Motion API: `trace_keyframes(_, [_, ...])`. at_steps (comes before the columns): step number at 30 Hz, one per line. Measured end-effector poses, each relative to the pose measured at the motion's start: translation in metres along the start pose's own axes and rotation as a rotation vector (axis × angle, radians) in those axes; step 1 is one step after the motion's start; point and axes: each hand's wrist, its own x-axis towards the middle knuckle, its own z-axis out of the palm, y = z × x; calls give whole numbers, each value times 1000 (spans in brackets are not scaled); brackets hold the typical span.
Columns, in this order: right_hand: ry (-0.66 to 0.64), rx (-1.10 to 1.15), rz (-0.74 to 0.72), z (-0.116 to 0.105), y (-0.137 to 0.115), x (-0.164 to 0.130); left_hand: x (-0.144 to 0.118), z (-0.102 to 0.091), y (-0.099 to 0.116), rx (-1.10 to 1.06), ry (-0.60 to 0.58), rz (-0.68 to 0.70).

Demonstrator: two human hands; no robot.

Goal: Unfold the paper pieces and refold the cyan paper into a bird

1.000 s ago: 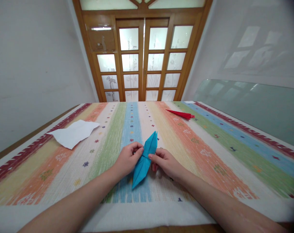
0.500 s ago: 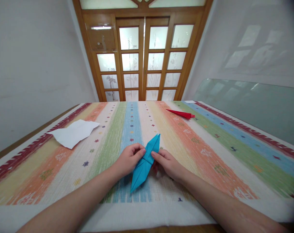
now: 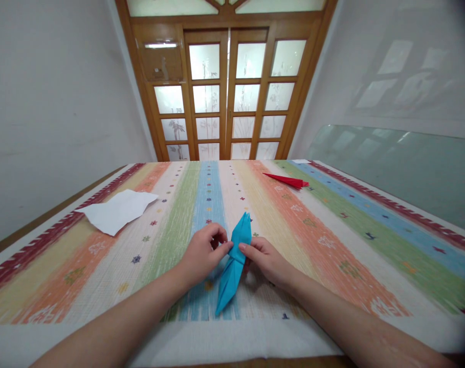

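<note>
Blue folded paper (image 3: 234,260), long and pointed at both ends, sits between the two hands above the striped woven cloth (image 3: 332,230) that covers the table. Left hand (image 3: 203,253) is closed in a pinch on the paper's left edge near its middle, thumb and forefinger meeting on the fold, the remaining fingers curled under. Right hand (image 3: 265,260) grips the opposite edge at the same height, thumb on top and fingers tucked beneath the sheet. Both hands are thus shut on the one piece, which runs lengthwise away from the person: its far tip rises beyond the fingertips, its near tip points down toward the cloth just ahead of the wrists. Whether the near tip touches the cloth cannot be determined. White sheet of paper (image 3: 117,210) lies flat well to the left. Red folded paper (image 3: 288,180) lies further off, to the right, well apart from the hands
</note>
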Motion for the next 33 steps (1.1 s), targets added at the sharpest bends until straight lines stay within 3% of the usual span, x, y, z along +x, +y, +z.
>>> trace_keyframes(7, [38,-74,-108,-2,-1,-2,-5,1,11,-107,-134,8])
trace_keyframes(14, [81,-426,-269,-3,-12,-4,0,4,-5,-425,-98,-119])
trace_keyframes(18, [98,-587,-302,0,-18,-7,0,6,-10,-488,-76,-187])
trace_keyframes(27, [88,-584,-390,-1,-17,-9,0,4,-8,-595,-6,-245])
trace_keyframes(33, [140,-587,-396,-2,-15,-7,3,3,-5,-689,-39,-309])
